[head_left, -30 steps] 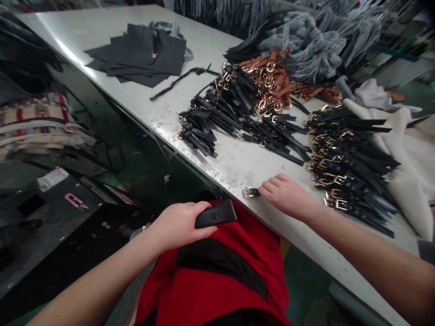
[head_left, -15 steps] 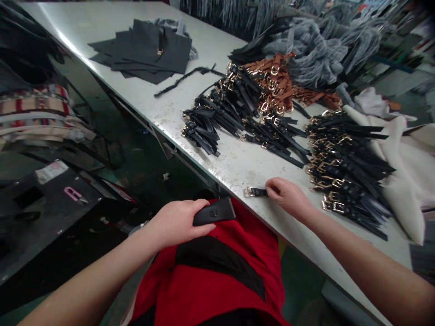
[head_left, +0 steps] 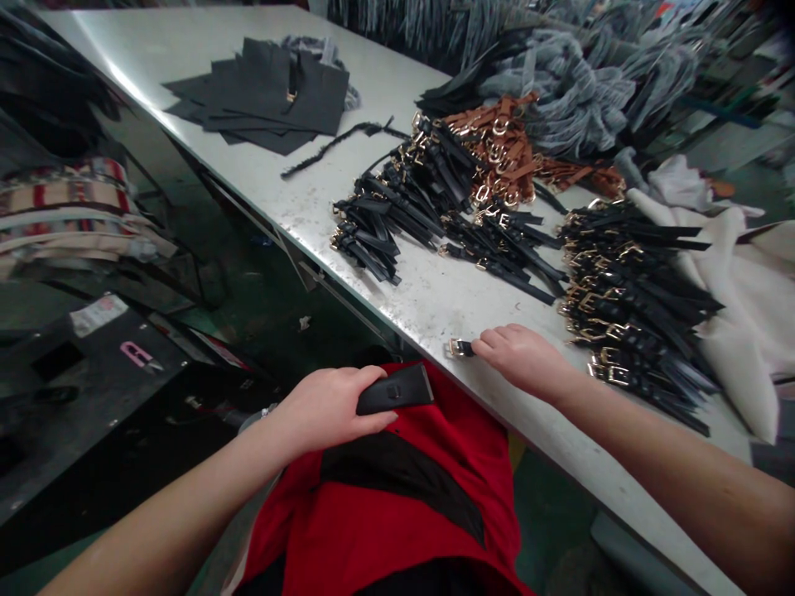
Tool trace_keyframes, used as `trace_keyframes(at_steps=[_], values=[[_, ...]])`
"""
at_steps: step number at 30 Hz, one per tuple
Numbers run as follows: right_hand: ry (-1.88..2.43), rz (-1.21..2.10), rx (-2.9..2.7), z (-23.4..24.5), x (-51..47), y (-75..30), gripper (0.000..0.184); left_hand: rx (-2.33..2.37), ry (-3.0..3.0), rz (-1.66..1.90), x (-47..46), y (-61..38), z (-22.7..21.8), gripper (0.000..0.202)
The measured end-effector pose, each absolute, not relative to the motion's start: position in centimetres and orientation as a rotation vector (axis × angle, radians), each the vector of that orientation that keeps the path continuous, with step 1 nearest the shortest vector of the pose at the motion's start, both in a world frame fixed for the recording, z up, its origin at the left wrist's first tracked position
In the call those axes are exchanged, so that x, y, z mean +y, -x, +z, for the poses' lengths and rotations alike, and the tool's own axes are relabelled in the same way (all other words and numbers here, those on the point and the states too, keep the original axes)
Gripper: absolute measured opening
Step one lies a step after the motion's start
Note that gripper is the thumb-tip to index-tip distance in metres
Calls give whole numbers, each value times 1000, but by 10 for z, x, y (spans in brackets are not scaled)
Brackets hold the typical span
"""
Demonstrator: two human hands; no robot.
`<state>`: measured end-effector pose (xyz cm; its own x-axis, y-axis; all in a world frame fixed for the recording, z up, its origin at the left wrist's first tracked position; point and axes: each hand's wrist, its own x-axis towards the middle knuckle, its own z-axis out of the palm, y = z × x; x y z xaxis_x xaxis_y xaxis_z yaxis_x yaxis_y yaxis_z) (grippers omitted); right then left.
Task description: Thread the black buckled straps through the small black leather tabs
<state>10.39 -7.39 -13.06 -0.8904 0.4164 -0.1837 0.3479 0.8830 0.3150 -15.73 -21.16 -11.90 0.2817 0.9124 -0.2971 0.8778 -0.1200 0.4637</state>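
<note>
My left hand [head_left: 332, 408] is closed around a black leather piece [head_left: 401, 391] with a small loop or slot in its face, held above my red apron [head_left: 373, 513] just off the table's edge. Over the near edge of the table, my right hand [head_left: 518, 356] grips a short black buckle strap [head_left: 460, 348]. Its gold buckle points left, and the rest of the strap is hidden under my fingers. Closest to that hand on the right lies a pile of black buckle straps [head_left: 646, 290].
More black straps [head_left: 422, 190] and brown buckle straps [head_left: 509, 153] lie mid-table [head_left: 348, 273]. Black flat panels [head_left: 267, 95] are stacked at the far left. Grey bundled strips [head_left: 559, 91] and cream cloth [head_left: 739, 323] lie right. Pink snips [head_left: 140, 356] rest on a black surface at left.
My right hand has slid slightly left along the buckle strap, covering more of it. The leather piece in my left hand has shifted slightly right.
</note>
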Motion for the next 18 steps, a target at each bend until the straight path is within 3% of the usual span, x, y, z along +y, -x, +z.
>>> trace_keyframes(at_steps=[5, 12, 18], values=[[-491, 317, 2786, -130, -66, -102, 15, 1594, -1997, 101, -213, 156, -119, 48], [-1203, -93, 2842, -155, -62, -118, 18, 1611, -1986, 119, -217, 161, -121, 47], [-1570, -489, 2745, -157, -63, -119, 12, 1602, -1983, 110, -217, 161, -121, 46]])
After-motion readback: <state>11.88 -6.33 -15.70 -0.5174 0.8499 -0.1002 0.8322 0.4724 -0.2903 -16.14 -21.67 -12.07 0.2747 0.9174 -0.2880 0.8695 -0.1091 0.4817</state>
